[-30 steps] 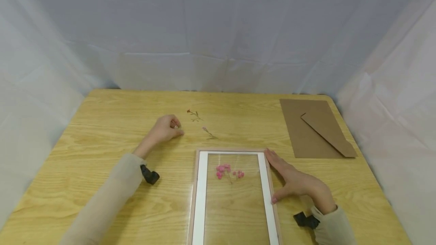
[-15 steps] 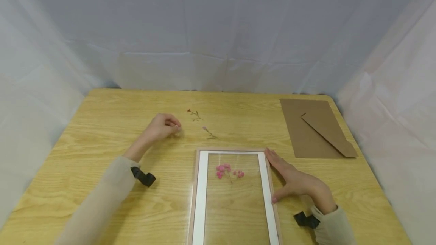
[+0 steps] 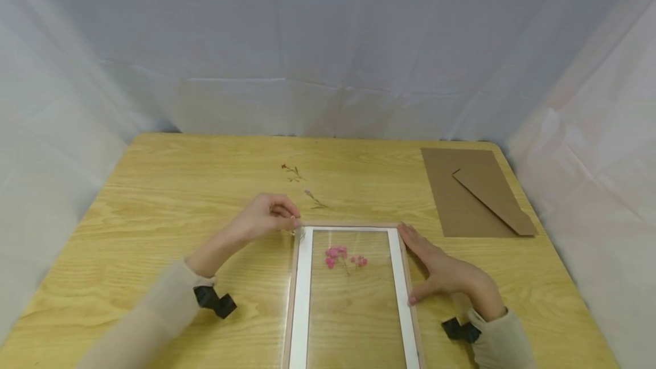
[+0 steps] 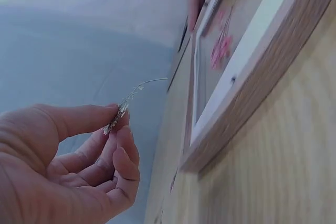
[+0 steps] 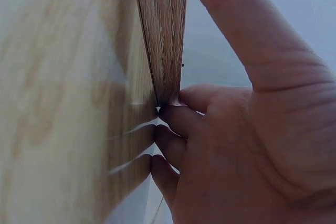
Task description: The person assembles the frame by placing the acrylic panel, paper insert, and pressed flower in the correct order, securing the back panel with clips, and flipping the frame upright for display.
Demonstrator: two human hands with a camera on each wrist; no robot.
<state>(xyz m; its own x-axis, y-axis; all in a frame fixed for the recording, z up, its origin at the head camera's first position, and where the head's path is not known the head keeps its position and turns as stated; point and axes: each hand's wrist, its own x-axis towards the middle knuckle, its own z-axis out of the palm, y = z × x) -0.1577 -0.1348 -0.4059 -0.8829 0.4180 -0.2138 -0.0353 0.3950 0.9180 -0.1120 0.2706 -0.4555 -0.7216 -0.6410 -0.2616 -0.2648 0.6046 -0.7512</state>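
In the left wrist view, my left hand pinches a small pale dried flower sprig between thumb and fingers, its thin stem curving outward. Seen from the head, that hand is at the far left corner of a wooden picture frame with white side strips and a clear pane. Two pink dried flower clusters lie on the pane. My right hand rests along the frame's right side, thumb on its edge and fingers near the far corner; the right wrist view shows the fingertips against the wooden side.
Beyond the frame, a red dried flower and a pale purple one lie on the wooden table. At the back right is a brown backing board with a stand flap. Pale cloth hangs behind.
My left hand first drew slightly left, then moved right and nearer with the sprig, reaching the frame's far left corner. The right hand and frame have stayed still.
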